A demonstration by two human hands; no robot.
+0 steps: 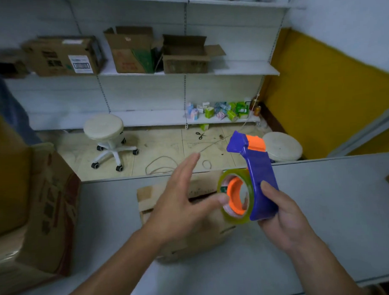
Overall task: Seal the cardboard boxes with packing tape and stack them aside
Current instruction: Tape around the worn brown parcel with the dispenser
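Right hand (pixel 286 221): curled round the blue and orange plastic tape dispenser (pixel 259 178), held above the box
Left hand (pixel 180 203): fingers spread, thumb beside the yellowish clear tape roll (pixel 235 219); contact unclear
Task box: small brown cardboard box (pixel 214 232) on the grey table (pixel 323 209), beneath both hands
Step, likely: free the tape end, anchor it past the seam, pull straight
Counts: one dispenser, two table boxes, three clear shelf boxes (pixel 130 50)

No text is showing legibly. A white barcode label (pixel 81 64) is sitting on the brown cardboard box (pixel 53 55) on the white metal shelf (pixel 241 71), its print blurring. Red marks on the large printed cardboard box (pixel 54 207) are blurring too.
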